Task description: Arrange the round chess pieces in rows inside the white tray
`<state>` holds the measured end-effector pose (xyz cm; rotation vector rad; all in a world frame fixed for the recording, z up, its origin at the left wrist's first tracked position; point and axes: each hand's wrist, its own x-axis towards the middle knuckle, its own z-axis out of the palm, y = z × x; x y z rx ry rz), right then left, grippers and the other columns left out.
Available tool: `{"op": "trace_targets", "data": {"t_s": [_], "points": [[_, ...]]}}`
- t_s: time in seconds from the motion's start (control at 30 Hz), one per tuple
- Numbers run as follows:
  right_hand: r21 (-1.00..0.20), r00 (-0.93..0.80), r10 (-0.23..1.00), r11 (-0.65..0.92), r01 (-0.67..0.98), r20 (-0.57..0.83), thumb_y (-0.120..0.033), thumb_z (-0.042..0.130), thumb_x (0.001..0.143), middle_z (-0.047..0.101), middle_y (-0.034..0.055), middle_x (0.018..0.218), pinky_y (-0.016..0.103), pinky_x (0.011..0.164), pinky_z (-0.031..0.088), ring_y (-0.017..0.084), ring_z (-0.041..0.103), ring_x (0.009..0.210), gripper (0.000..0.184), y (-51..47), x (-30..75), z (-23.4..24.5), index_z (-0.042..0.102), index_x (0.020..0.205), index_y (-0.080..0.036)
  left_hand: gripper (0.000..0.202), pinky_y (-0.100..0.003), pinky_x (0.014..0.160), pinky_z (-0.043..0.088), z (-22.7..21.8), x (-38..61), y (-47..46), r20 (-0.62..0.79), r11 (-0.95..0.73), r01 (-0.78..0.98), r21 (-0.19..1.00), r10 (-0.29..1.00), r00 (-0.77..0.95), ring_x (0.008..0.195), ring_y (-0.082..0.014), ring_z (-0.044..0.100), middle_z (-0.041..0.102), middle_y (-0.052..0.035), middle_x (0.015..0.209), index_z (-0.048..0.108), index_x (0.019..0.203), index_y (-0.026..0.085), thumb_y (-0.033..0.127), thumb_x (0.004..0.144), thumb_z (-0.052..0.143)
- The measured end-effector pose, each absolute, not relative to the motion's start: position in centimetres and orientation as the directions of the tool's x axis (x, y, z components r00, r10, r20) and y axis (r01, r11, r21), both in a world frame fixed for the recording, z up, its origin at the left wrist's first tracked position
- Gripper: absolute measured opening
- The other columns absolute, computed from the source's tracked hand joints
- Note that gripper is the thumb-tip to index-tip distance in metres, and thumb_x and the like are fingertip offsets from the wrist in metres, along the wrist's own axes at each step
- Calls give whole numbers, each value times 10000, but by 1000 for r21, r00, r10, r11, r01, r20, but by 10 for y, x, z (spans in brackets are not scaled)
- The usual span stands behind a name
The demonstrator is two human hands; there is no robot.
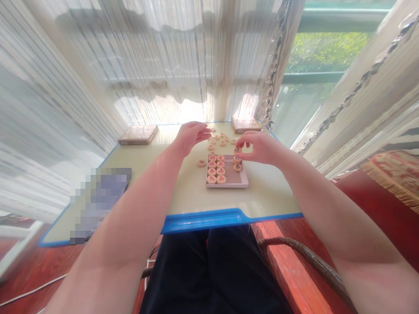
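A shallow pinkish box (233,176) sits on the table with round wooden Chinese chess pieces in it. Red-marked pieces (220,172) fill two columns on its left side, and black-marked pieces (237,167) stand along its right side. My right hand (258,147) pinches a black-marked chess piece (238,149) between thumb and fingers at the box's far right corner. Over the table to the left, my left hand (194,136) is open, fingers stretched toward a scatter of loose pieces (222,138) behind the box. One single piece (201,163) lies left of the box.
Two flat boxes stand at the table's back, one at the left (138,134) and one at the right (245,124). A pixelated dark object (104,203) lies on the left. The table has a blue front edge (206,220), with sheer curtains (170,56) behind.
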<state>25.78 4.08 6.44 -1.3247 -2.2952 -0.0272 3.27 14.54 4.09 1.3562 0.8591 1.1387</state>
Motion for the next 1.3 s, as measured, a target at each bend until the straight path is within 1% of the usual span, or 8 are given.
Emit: {"op": "trace_targets", "data": {"t_s": [0.2, 0.33, 0.43, 0.5, 0.6, 0.67, 0.77, 1.3], "points": [[-274, -484, 868, 494, 825, 110, -397, 673, 665, 605, -11, 710, 227, 539, 336, 105, 502, 598, 227, 38, 259, 68, 694, 803, -218, 146, -340, 766, 546, 27, 5, 170, 125, -116, -115, 987, 989, 73, 682, -152, 668, 673, -66, 752, 589, 803, 124, 232, 716, 634], [-242, -489, 868, 494, 835, 87, -395, 673, 665, 592, -11, 710, 229, 541, 334, 114, 505, 614, 229, 34, 254, 66, 689, 812, -220, 171, -337, 740, 547, 24, 0, 174, 125, -121, -72, 990, 991, 53, 678, -152, 662, 676, -74, 780, 592, 808, 131, 274, 720, 624], [-224, -499, 862, 505, 833, 88, -357, 665, 670, 593, -4, 725, 227, 548, 335, 118, 505, 628, 207, 31, 251, 65, 680, 822, -216, 221, -341, 719, 541, 22, 0, 173, 143, -147, 57, 987, 986, 82, 678, -164, 661, 684, -89, 804, 603, 821, 132, 336, 734, 597], [-236, -500, 863, 501, 832, 69, -357, 661, 668, 596, -5, 739, 225, 551, 334, 118, 507, 634, 221, 32, 252, 64, 677, 844, -223, 236, -351, 708, 532, 21, 2, 170, 191, -219, 270, 938, 973, 127, 680, -184, 657, 688, -88, 789, 613, 810, 140, 362, 747, 560], [-275, -495, 869, 476, 835, 2, -376, 661, 659, 603, -4, 765, 224, 558, 328, 119, 510, 646, 256, 33, 256, 64, 677, 865, -226, 215, -378, 769, 491, 22, 8, 163, 311, -475, 681, 558, 880, 358, 776, -235, 641, 686, -82, 769, 650, 748, 158, 316, 755, 504], [-299, -486, 873, 453, 840, -41, -385, 660, 652, 606, -1, 780, 225, 558, 323, 120, 508, 652, 273, 34, 257, 66, 677, 870, -223, 252, -374, 809, 463, 24, 15, 156, 300, -594, 763, 254, 798, 522, 846, -249, 620, 685, -85, 820, 678, 752, 163, 284, 770, 457], [-315, -468, 881, 426, 848, -67, -384, 649, 653, 606, -1, 779, 226, 555, 316, 121, 505, 651, 278, 33, 256, 68, 674, 876, -221, 316, -334, 784, 457, 29, 24, 148, 242, -636, 768, 76, 759, 604, 849, -228, 607, 676, -80, 864, 697, 808, 168, 279, 803, 401], [-267, -439, 898, 412, 871, -45, -399, 639, 671, 581, -7, 737, 222, 550, 296, 106, 484, 615, 280, 32, 252, 68, 679, 882, -218, 320, -290, 736, 455, 30, 23, 146, 237, -594, 802, 66, 790, 566, 802, -201, 605, 688, -67, 876, 708, 842, 170, 294, 811, 415]]}}
